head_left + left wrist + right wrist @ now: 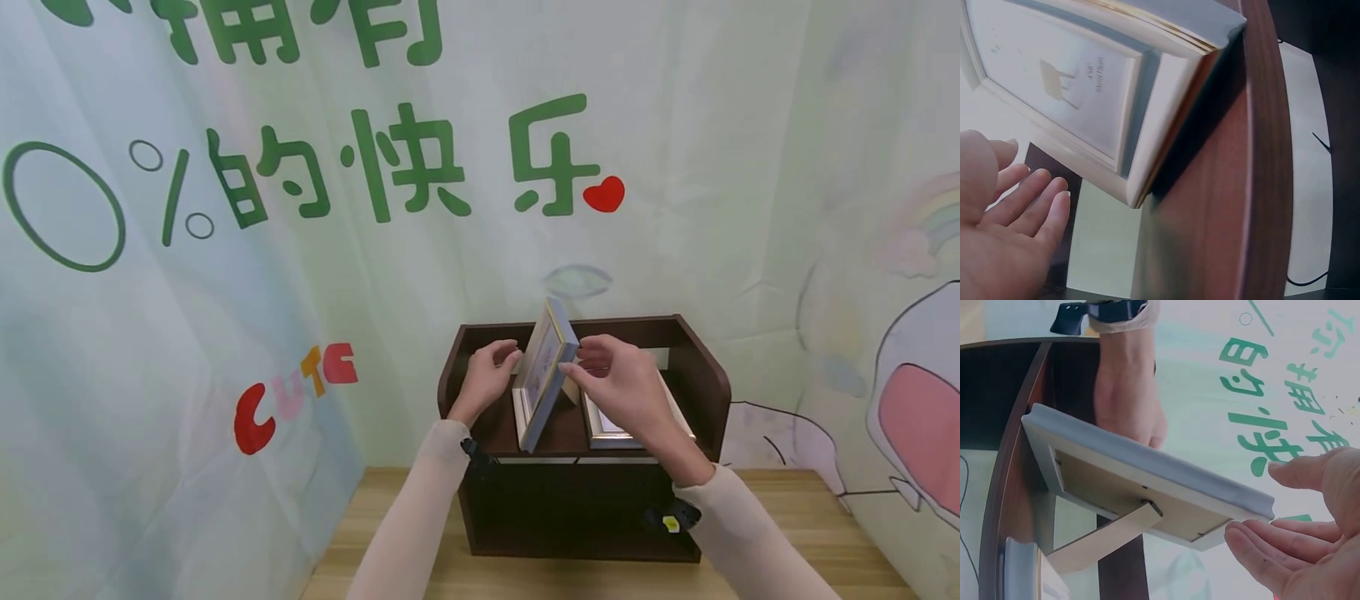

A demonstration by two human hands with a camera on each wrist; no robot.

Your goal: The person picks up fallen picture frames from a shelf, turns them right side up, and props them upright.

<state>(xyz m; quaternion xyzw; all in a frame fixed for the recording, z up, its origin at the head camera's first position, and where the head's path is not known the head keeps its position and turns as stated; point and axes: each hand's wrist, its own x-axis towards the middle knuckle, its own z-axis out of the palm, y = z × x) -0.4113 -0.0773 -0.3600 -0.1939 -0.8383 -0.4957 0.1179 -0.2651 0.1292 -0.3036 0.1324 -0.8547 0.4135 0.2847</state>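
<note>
A white picture frame (pixel 542 367) with a grey-blue side stands tilted on the upper shelf. Its back, seen in the right wrist view, has a fold-out leg (pixel 1107 537) propped toward the shelf. My right hand (pixel 630 387) is at the frame's upper corner, fingertips right at the edge and the thumb apart from it in the wrist view. On the picture side, my left hand (pixel 483 379) hovers with loosely bent fingers, holding nothing. A second picture frame (pixel 607 435) sits on the shelf under my right hand, partly hidden by it.
The dark brown two-tier shelf (pixel 577 546) stands on a wooden tabletop (pixel 397 508), with raised side panels (pixel 708 375) flanking the frames. Behind it hangs a pale printed curtain (pixel 450 275) with green characters. A thin black cable (pixel 1310 281) shows beyond the shelf edge.
</note>
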